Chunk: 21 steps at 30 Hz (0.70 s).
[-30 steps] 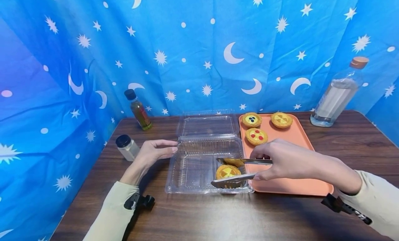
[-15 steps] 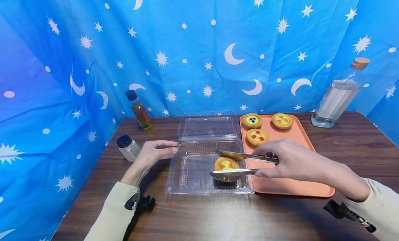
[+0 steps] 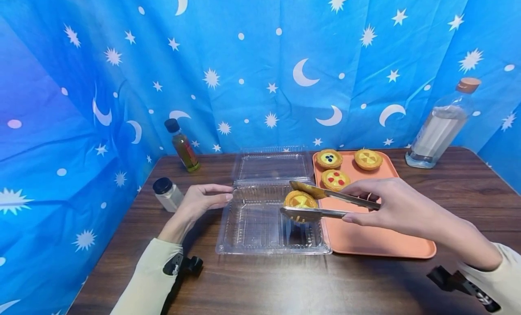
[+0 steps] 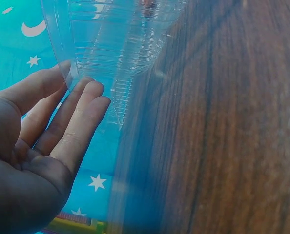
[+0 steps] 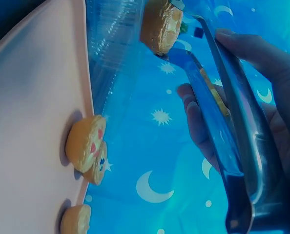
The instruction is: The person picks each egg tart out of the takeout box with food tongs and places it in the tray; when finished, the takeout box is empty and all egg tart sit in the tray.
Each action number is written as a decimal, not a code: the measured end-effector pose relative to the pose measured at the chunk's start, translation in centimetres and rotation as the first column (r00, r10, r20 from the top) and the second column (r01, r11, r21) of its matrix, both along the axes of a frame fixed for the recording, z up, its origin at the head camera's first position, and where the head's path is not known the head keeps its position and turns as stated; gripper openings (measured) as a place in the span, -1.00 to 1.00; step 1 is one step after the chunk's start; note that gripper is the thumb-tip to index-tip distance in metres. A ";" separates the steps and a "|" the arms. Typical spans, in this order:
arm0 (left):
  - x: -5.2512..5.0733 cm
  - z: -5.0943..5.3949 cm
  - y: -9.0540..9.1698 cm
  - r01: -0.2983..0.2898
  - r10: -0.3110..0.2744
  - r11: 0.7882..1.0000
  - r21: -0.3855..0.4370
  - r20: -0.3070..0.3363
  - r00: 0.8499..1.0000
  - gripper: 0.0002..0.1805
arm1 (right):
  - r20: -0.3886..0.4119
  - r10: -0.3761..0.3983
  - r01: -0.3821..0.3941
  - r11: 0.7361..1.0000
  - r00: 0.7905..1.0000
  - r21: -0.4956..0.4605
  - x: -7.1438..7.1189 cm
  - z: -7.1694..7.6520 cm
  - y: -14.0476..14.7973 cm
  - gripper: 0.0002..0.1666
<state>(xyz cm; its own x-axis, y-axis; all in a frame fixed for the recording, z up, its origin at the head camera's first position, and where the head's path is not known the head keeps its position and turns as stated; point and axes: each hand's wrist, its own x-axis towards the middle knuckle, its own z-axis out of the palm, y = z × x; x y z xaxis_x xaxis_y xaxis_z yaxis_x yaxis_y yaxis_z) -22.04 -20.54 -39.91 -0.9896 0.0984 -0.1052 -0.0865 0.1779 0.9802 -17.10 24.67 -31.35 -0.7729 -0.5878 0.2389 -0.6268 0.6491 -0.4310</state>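
Metal tongs [image 3: 333,212] are gripped by my right hand [image 3: 396,204], thumb on one arm and fingers on the other. Between their tips they hold an egg tart [image 3: 300,199] with pale yellow wedges on top, raised over the right half of a clear plastic container [image 3: 244,236]. In the right wrist view the lifted tart [image 5: 160,27] sits between the tong ends. My left hand [image 3: 200,202] pinches the container's left rim between thumb and fingers; the left wrist view shows the fingertips [image 4: 94,88] at the plastic edge. The container's lid [image 3: 272,165] lies opened backward.
An orange tray [image 3: 378,238] adjoins the container's right side. On it stand a blueberry tart [image 3: 329,159], a red-topped tart [image 3: 335,179] and a wedge-topped tart [image 3: 368,159]. Left stand a black-capped jar [image 3: 168,195] and an oil bottle [image 3: 185,147]; a large clear bottle [image 3: 437,129] stands back right.
The egg tart has risen from the container's front right, held in the tongs, and moved upward and back. My right hand has shifted right and back. The left hand stays at the rim.
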 end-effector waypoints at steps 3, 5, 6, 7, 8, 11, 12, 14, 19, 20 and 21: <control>0.0 0.0 0.0 0.008 -0.008 1.000 -0.001 -0.006 1.000 -0.64 | -0.055 -0.023 0.023 1.000 0.998 -0.002 0.0 0.0 0.6 -0.47; 0.0 0.0 -0.1 0.012 -0.012 1.000 -0.005 -0.011 1.000 -0.63 | -0.079 -0.043 0.043 0.999 0.996 0.000 0.0 -0.1 1.0 -0.46; 0.0 0.0 -0.1 0.012 -0.012 1.000 -0.009 -0.012 1.000 -0.63 | -0.094 -0.051 0.050 0.999 0.994 -0.004 0.0 -0.1 1.3 -0.46; 0.1 0.0 -0.1 0.016 -0.016 1.000 -0.011 -0.014 1.000 -0.63 | -0.104 -0.063 0.063 0.998 0.993 -0.007 0.0 -0.1 1.5 -0.45; 0.1 0.0 0.0 0.013 -0.013 1.000 -0.013 -0.013 1.000 -0.63 | -0.110 -0.079 0.079 0.997 0.991 -0.008 0.0 0.0 1.8 -0.43; 0.1 0.0 0.0 0.008 -0.008 1.000 -0.013 -0.009 1.000 -0.64 | -0.109 -0.129 0.129 0.992 0.986 -0.014 0.1 0.0 2.5 -0.41; 0.0 0.0 0.0 0.005 -0.005 1.000 -0.013 -0.007 1.000 -0.65 | -0.106 -0.151 0.150 0.989 0.983 -0.014 0.1 0.0 2.7 -0.41; 0.0 0.0 0.0 -0.003 0.003 1.000 -0.013 -0.002 1.000 -0.66 | -0.096 -0.199 0.199 0.980 0.975 -0.010 0.1 0.1 3.1 -0.40; 0.0 0.0 0.0 -0.001 0.001 1.000 -0.017 -0.005 1.000 -0.66 | -0.105 -0.271 0.269 0.962 0.957 -0.031 0.2 0.0 4.2 -0.47; 0.0 0.0 0.0 0.002 -0.002 1.000 -0.017 -0.007 1.000 -0.65 | -0.107 -0.281 0.278 0.960 0.954 -0.036 0.2 0.0 4.4 -0.48; 0.0 0.0 0.0 0.005 -0.005 1.000 -0.016 -0.010 1.000 -0.65 | -0.105 -0.290 0.287 0.957 0.951 -0.038 0.2 0.0 4.6 -0.48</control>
